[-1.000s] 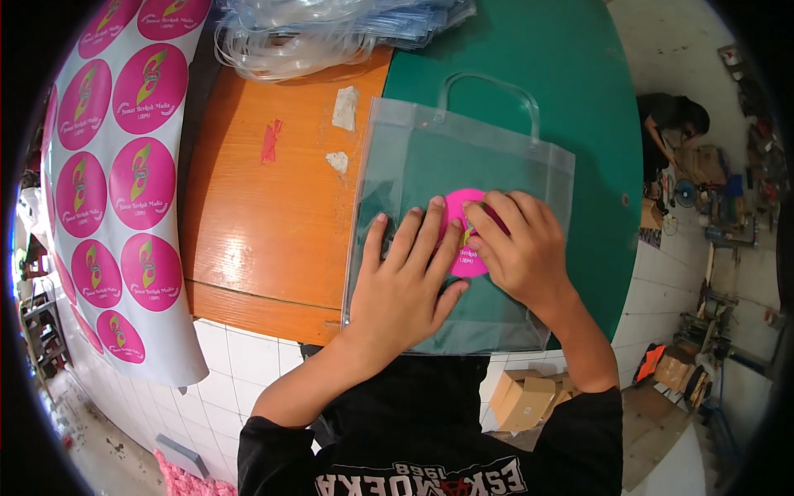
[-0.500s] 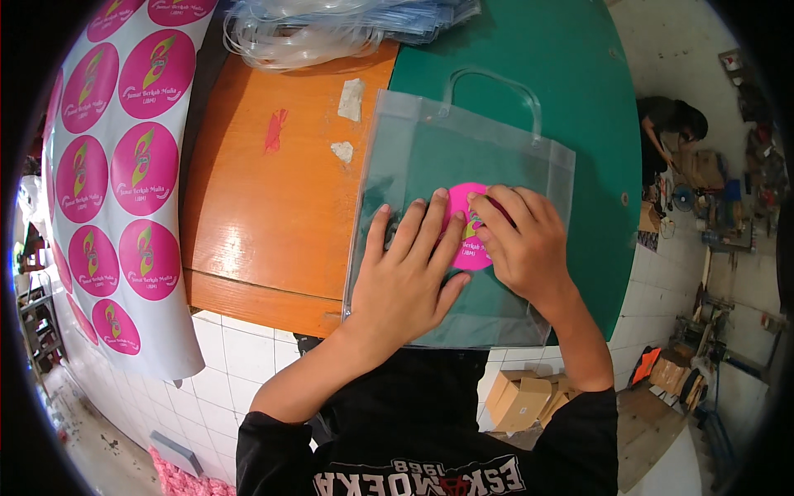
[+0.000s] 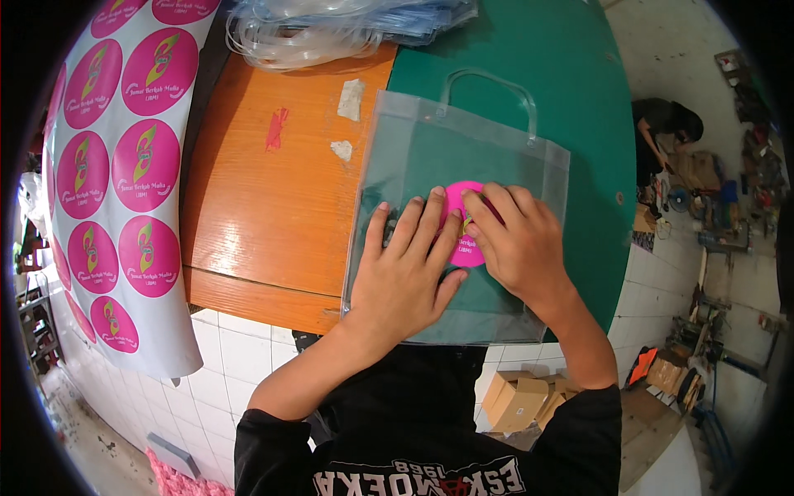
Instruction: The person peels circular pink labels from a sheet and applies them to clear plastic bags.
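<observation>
A clear plastic bag (image 3: 397, 149) with a looped handle lies flat before me, mostly on the green part of the table. On its middle is a round pink sticker (image 3: 469, 248) with a yellow-green emblem and white lettering. My left hand (image 3: 405, 269) rests flat on the bag with its fingers apart, the fingertips reaching the sticker's left edge. Over the sticker's right side lies my right hand (image 3: 517, 240), fingers bent and pressed down on it, covering part of the emblem. Whether those fingers pinch anything is hidden.
At the left hangs a white sheet (image 3: 186, 331) of several round pink stickers. A pile of clear plastic bags (image 3: 331, 37) sits at the table's far edge. The left tabletop (image 3: 248, 207) is orange wood. Cardboard boxes (image 3: 514, 401) stand on the floor; another person (image 3: 670, 124) crouches at far right.
My right hand has slid slightly left across the sticker and covers more of its emblem. The left hand keeps its place on the bag.
</observation>
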Demonstrator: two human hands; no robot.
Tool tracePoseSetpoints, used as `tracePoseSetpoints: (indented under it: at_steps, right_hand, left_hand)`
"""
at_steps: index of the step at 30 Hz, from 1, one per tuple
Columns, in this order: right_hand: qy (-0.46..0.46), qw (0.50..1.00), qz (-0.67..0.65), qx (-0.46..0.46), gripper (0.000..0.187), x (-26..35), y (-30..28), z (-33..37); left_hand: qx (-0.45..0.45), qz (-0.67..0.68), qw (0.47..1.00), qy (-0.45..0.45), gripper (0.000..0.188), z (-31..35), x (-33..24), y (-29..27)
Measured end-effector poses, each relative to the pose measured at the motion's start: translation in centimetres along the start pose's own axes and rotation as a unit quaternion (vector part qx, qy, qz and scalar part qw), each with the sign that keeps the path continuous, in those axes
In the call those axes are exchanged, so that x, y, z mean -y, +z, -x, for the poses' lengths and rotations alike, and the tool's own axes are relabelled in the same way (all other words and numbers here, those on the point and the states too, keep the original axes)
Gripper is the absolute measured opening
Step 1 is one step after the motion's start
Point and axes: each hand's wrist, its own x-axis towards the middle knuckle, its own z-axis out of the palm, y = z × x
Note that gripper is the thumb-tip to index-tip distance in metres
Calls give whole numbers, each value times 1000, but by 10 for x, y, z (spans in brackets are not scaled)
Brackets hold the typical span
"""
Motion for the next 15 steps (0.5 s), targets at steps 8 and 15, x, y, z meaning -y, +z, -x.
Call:
tracePoseSetpoints:
  at_steps: [8, 15]
  right_hand:
    - [20, 999, -33, -12, 41, 3, 0, 3]
    - [50, 999, -18, 1, 40, 13, -3, 4]
  left_hand:
    - [-10, -3, 1000, 6, 63, 1, 1, 1]
    - [-12, 1, 1000, 10, 64, 1, 0, 1]
